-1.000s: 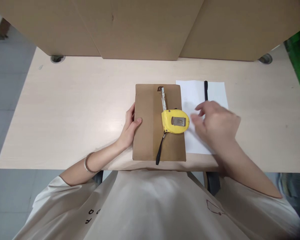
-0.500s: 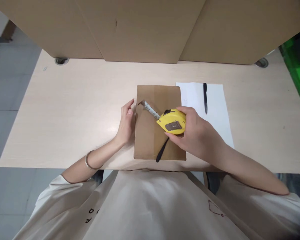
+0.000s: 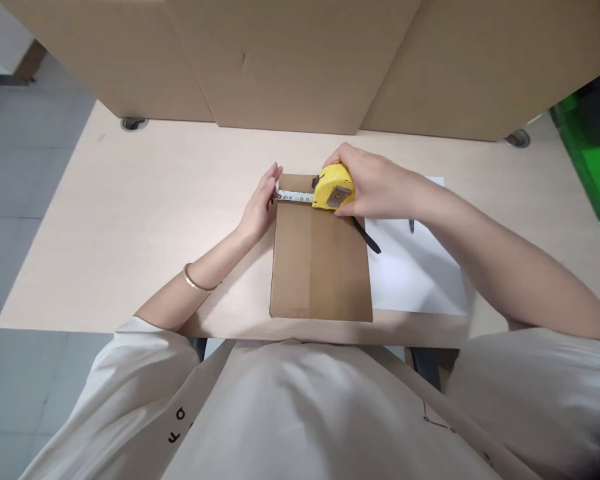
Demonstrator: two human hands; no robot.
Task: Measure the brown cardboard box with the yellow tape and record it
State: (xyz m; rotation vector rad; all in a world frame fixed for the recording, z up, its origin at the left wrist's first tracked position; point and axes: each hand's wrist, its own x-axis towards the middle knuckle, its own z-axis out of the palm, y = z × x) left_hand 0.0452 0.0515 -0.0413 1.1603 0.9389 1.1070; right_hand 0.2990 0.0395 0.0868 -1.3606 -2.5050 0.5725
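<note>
A brown cardboard box lies flat on the table close to my body. My right hand is closed round a yellow tape measure above the far part of the box, its black wrist strap trailing over the right edge. A short length of white tape blade runs out leftward across the box top. At the box's left edge is my left hand, fingers stretched out along the side, beside the blade's hooked end. Whether these fingers press on the hook is hard to see.
White paper lies right of the box, with a black pen on it mostly covered by my right forearm. Tall cardboard panels stand along the back of the pale wooden table.
My right hand has carried the tape measure away from my body and levelled its blade across the box. My left hand has moved forward along the left edge to the blade's end.
</note>
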